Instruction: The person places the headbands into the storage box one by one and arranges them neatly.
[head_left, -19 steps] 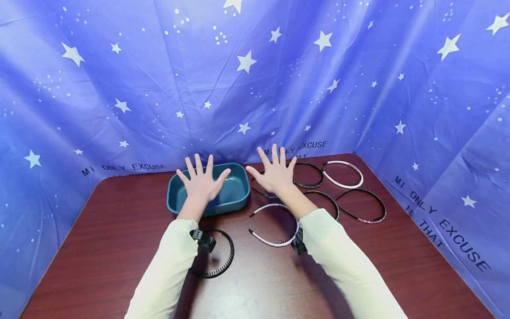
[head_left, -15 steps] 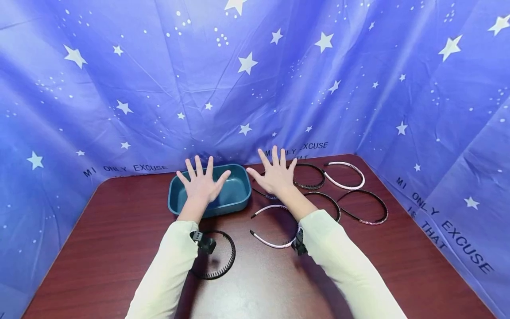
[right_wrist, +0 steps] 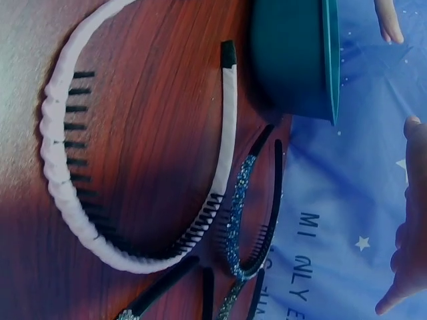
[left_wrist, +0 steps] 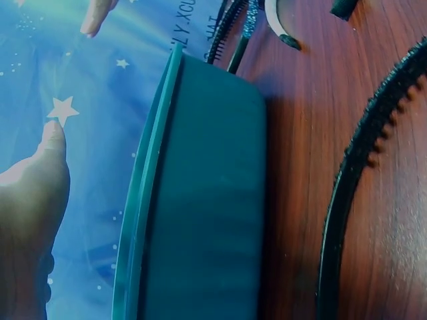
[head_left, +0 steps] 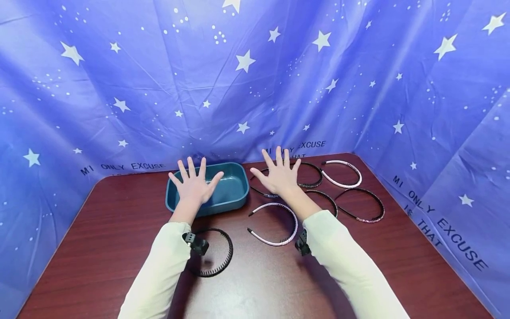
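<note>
Both hands are raised over the table with fingers spread, holding nothing. My left hand (head_left: 193, 188) overlaps the left part of a teal plastic basin (head_left: 227, 206) in the head view; the left wrist view shows its thumb (left_wrist: 53, 157) beside the basin's rim. My right hand (head_left: 280, 177) is above the headbands, to the right of the basin. Partly hidden by it is a headband with blue glitter (right_wrist: 237, 220). A pale pink toothed headband (head_left: 295, 226) lies below the right wrist. Near the left wrist lies a black toothed headband (head_left: 230, 252), partly covered by the wrist camera.
On the right side of the dark red wooden table (head_left: 111, 221) lie a white headband (head_left: 338, 184), a black one with pinkish glitter (head_left: 376, 219) and other dark headbands (head_left: 320, 177). A blue star-printed curtain (head_left: 199, 79) hangs behind and beside the table.
My left hand has shifted a little left, and my right hand slightly right, so they are farther apart. Fingers stay spread. The headbands and basin lie as before.
</note>
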Action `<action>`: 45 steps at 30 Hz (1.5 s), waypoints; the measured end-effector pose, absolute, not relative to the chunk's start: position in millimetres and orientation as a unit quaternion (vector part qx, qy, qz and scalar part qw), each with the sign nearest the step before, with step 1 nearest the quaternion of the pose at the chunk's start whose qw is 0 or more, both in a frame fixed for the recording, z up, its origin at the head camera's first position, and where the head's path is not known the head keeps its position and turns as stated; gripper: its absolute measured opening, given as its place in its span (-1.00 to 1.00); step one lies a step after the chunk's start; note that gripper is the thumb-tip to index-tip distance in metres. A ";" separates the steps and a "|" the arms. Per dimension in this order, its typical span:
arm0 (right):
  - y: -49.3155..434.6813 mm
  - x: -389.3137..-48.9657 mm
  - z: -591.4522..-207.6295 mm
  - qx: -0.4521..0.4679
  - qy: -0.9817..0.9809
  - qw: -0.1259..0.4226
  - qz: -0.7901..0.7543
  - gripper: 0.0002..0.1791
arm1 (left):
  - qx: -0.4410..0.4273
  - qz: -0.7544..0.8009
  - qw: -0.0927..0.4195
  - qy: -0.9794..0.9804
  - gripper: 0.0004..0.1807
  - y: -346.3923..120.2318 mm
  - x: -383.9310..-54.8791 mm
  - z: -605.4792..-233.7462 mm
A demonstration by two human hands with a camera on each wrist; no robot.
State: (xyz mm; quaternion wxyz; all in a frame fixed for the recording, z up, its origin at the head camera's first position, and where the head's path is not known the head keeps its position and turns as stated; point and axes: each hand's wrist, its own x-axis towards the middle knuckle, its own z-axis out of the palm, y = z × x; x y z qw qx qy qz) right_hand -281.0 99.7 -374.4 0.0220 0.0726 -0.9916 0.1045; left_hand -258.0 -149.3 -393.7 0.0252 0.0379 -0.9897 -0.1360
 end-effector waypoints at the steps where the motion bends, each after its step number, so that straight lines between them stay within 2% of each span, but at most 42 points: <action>1: 101.4 -280.9 -374.3 0.072 -0.992 0.020 0.105 -0.13 | 0.039 -0.134 0.025 -0.990 0.03 -150.3 -257.2 -393.9; 17: 124.5 -279.5 -372.7 0.064 -0.993 0.024 0.093 -0.14 | 0.050 -0.124 0.031 -0.990 0.03 -184.5 -248.5 -391.2; 45: 207.6 -261.1 -383.9 0.029 -0.997 0.005 0.069 -0.14 | 0.066 -0.154 0.005 -0.986 0.03 -236.0 -226.3 -410.8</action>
